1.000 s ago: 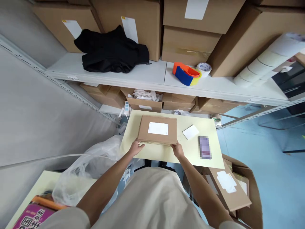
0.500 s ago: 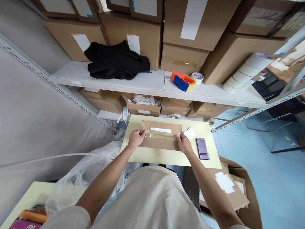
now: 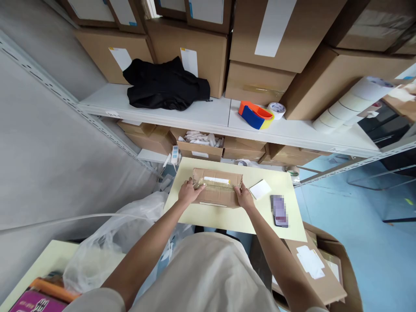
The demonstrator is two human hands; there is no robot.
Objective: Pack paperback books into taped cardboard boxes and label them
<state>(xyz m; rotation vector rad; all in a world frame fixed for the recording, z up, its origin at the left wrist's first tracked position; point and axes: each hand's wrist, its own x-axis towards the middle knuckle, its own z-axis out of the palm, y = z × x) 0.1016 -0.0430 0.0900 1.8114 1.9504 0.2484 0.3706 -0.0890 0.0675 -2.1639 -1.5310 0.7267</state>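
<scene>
Grips the taped cardboard box (image 3: 217, 197) at both ends with the curled fingers of left hand (image 3: 189, 192) and right hand (image 3: 245, 198), nearer the left edge of the desk (image 3: 224, 216) than the right, apparently inspecting it, likely needing an even hold for any next turn.

Brown carton (image 3: 217, 196), white label (image 3: 217, 180); pale-yellow table (image 3: 211, 219); black garment (image 3: 167, 89).

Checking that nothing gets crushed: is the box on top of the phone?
No, the phone lies uncovered on the table, to the right of the box.
</scene>
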